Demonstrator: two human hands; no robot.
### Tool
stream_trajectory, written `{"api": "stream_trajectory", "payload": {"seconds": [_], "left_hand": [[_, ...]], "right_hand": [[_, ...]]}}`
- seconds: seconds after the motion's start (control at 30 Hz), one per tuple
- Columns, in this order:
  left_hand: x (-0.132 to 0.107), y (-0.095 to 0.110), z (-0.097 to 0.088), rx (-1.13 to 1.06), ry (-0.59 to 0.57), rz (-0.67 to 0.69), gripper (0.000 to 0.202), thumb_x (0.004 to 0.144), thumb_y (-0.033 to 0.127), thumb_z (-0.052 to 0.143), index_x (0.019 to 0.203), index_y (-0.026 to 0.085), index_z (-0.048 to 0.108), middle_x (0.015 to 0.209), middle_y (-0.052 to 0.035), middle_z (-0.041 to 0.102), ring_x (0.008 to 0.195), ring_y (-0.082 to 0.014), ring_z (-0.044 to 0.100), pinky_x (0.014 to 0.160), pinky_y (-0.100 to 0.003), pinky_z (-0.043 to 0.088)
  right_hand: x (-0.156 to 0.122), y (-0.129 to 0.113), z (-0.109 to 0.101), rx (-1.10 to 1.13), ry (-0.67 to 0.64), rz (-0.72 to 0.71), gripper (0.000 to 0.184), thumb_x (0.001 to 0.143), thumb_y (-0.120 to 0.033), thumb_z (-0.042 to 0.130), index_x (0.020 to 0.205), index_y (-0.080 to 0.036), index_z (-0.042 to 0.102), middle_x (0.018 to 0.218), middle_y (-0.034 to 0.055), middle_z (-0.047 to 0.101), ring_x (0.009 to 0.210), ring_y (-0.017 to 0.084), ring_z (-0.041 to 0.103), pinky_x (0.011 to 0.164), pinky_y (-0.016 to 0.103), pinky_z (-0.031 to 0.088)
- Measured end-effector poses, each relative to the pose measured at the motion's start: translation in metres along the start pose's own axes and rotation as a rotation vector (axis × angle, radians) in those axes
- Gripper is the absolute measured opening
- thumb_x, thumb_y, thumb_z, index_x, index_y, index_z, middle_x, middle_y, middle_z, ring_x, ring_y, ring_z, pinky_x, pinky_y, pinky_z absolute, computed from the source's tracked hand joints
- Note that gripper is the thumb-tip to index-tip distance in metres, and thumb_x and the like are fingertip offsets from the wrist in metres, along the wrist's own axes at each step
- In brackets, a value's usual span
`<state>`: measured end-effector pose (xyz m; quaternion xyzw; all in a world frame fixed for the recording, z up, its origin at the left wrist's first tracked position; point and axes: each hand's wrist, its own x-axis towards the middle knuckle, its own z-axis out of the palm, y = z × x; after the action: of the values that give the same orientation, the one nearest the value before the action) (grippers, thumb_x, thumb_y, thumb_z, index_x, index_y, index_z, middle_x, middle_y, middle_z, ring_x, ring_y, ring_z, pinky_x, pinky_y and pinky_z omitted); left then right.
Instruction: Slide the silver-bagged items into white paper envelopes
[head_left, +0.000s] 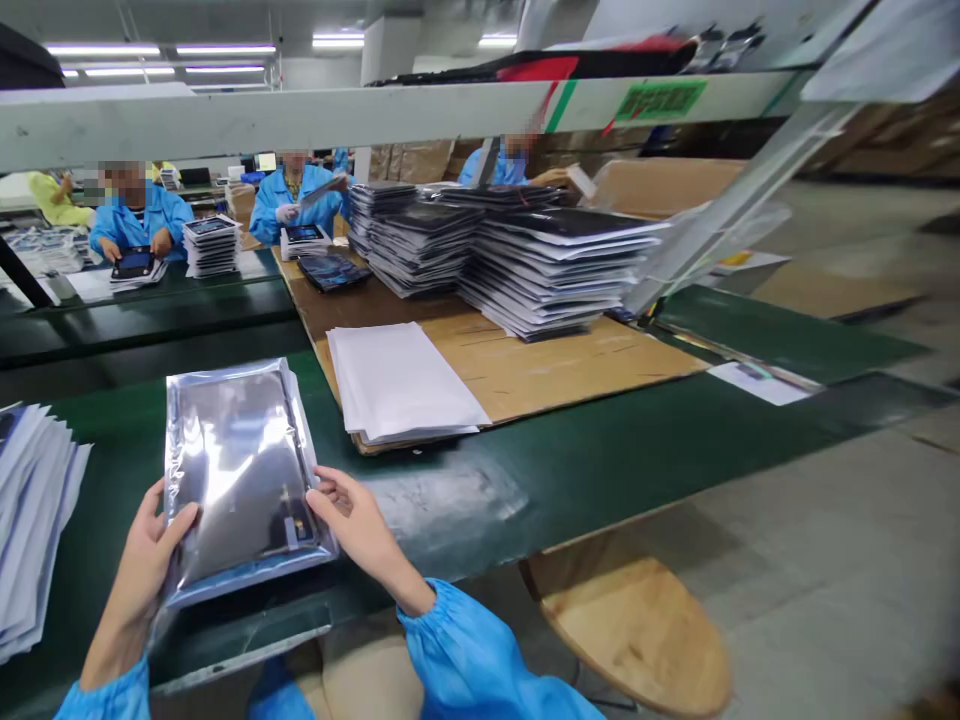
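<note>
A dark flat panel in a shiny clear plastic bag (240, 470) lies between my hands, over the near edge of the green table, with pale layers showing at its right side. My left hand (146, 550) grips its lower left edge, the thumb on top and the fingers partly hidden at the side. On the opposite edge, my right hand (356, 525) holds it between thumb and curled fingers. Left of it stands a leaning stack of white sheets or sleeves (37, 530). White paper sheets (405, 380) lie beyond my right hand.
Brown cardboard (555, 370) covers part of the green table (600, 460) and bears tall stacks of dark-topped flat packets (562, 270). A slanted metal post (750, 200) rises at the right. Below is a wooden stool (637, 625). Several co-workers in blue sit across.
</note>
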<state>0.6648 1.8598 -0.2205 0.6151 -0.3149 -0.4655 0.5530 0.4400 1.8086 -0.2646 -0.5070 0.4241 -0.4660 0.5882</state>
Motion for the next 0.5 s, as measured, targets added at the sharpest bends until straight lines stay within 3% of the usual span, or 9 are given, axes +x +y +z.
{"api": "stream_trajectory", "payload": {"seconds": [0.13, 0.27, 0.37, 0.5], "left_hand": [[-0.015, -0.005, -0.003, -0.049, -0.061, -0.037, 0.068, 0.060, 0.043, 0.077, 0.120, 0.028, 0.049, 0.077, 0.0024, 0.070, 0.061, -0.0158, 0.066, 0.053, -0.022, 0.053], [-0.016, -0.016, -0.005, -0.164, 0.047, -0.138, 0.046, 0.063, 0.045, 0.074, 0.098, 0.018, 0.062, 0.072, -0.0012, 0.070, 0.065, -0.0176, 0.067, 0.054, -0.022, 0.053], [-0.015, -0.023, -0.010, -0.231, 0.006, -0.239, 0.034, 0.059, 0.032, 0.079, 0.084, 0.016, 0.063, 0.067, -0.0008, 0.069, 0.059, -0.0152, 0.064, 0.052, -0.021, 0.052], [-0.023, -0.022, -0.005, -0.230, -0.002, -0.244, 0.028, 0.067, 0.037, 0.072, 0.086, 0.018, 0.064, 0.069, -0.0007, 0.069, 0.061, -0.0133, 0.064, 0.057, -0.022, 0.053]], "right_hand": [[-0.013, -0.008, 0.011, 0.195, -0.223, 0.164, 0.042, 0.070, -0.049, 0.067, 0.096, -0.017, 0.059, 0.080, 0.0005, 0.060, 0.073, 0.015, 0.057, 0.071, 0.030, 0.047], [-0.028, -0.003, 0.013, 0.087, -0.202, 0.118, 0.044, 0.072, -0.052, 0.065, 0.099, -0.018, 0.059, 0.087, 0.0022, 0.062, 0.081, 0.017, 0.057, 0.076, 0.031, 0.047], [-0.037, -0.001, 0.005, 0.046, -0.194, 0.037, 0.044, 0.076, -0.051, 0.062, 0.106, -0.019, 0.059, 0.099, 0.0043, 0.064, 0.093, 0.019, 0.057, 0.085, 0.032, 0.044], [-0.045, 0.006, -0.004, 0.097, -0.152, 0.091, 0.042, 0.076, -0.050, 0.064, 0.106, -0.021, 0.060, 0.096, 0.0021, 0.065, 0.089, 0.018, 0.059, 0.082, 0.030, 0.046]]}}
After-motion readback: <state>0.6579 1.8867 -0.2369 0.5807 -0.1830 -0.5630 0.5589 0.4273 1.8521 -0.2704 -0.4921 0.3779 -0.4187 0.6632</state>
